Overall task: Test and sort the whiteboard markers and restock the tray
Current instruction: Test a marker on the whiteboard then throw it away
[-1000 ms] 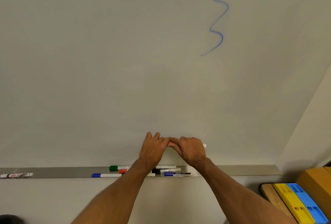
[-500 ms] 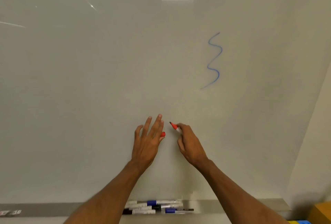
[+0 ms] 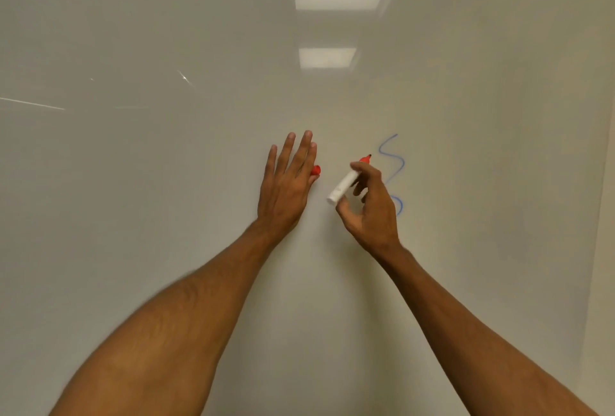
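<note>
Red marker (image 3: 344,186), its cap off, sits in the right hand (image 3: 372,212) in front of the whiteboard (image 3: 133,215). From the head camera its white barrel slants up to the right, with the blunt rear end low and to the left and the red nib section at the top. The nib points towards the board just left of a blue squiggle (image 3: 393,162). Whether the nib touches the surface cannot be told. The right fingers (image 3: 363,167) are curled round the upper part of the barrel and clamp it near the nib, and the lower barrel sticks out free past the palm. The hand covers the middle of the squiggle, so only its top loops and a lower curl show.

The left hand (image 3: 286,189) is just beside the right one, apart from it, with its back to the camera. Its four fingers (image 3: 307,146) are straight, pointing up the board, close together with small gaps. The red cap (image 3: 315,170) pokes out at the index-finger side of this hand. The thumb is hidden, so the exact grip on the cap is unclear. Both bare forearms reach up from the bottom edge.

Two bright ceiling-light reflections (image 3: 327,57) shine on the glossy board above the hands, and thin glare streaks (image 3: 33,103) cross its left part. A paler wall strip (image 3: 604,249) borders the board on the right.
</note>
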`<action>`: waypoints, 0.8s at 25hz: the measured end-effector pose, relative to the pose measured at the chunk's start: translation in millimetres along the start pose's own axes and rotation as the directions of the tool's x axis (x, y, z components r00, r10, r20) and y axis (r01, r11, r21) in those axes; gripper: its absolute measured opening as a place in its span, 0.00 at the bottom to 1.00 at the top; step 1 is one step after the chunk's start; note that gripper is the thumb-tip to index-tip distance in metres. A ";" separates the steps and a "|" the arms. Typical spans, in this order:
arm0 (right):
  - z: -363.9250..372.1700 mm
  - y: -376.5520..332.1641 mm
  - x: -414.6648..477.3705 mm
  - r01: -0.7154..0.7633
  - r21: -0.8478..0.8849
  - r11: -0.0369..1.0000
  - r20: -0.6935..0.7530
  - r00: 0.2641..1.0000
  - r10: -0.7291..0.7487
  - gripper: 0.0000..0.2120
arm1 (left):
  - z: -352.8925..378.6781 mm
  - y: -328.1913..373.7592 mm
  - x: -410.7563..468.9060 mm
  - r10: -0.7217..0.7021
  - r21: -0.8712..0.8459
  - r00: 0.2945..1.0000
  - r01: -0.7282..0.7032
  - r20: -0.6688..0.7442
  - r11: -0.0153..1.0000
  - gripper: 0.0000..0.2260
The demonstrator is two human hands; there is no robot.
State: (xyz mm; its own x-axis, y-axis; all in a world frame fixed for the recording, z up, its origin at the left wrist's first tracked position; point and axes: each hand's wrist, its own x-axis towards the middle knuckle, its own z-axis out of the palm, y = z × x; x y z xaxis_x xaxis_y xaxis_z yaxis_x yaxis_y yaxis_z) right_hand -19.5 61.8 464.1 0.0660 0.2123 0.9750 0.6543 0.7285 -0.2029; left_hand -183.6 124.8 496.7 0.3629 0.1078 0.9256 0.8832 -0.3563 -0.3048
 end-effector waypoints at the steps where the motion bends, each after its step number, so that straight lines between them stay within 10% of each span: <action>1: -1.1 0.2 5.5 0.007 -0.007 1.000 -0.043 0.999 -0.007 0.21 | 2.3 -2.0 7.7 0.000 -0.001 1.000 0.000 -0.008 1.000 0.23; 16: 7.2 21.5 28.7 -0.061 -0.017 0.998 -0.251 0.966 0.054 0.19 | 21.3 -3.9 18.1 -0.017 -0.012 0.990 0.015 -0.142 1.000 0.22; 20: 11.9 17.7 16.0 0.106 -0.190 0.976 -0.132 0.982 -0.132 0.18 | 21.4 -4.6 18.4 -0.009 -0.010 0.990 0.008 -0.140 1.000 0.22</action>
State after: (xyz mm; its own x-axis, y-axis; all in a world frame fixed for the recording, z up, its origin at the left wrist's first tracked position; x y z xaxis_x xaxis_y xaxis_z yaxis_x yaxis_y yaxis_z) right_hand -15.8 85.9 475.1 0.0779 0.0258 0.9966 0.7886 0.6100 -0.0774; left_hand -174.6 148.2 510.4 0.3095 -0.0197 0.9507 0.8831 -0.3649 -0.2950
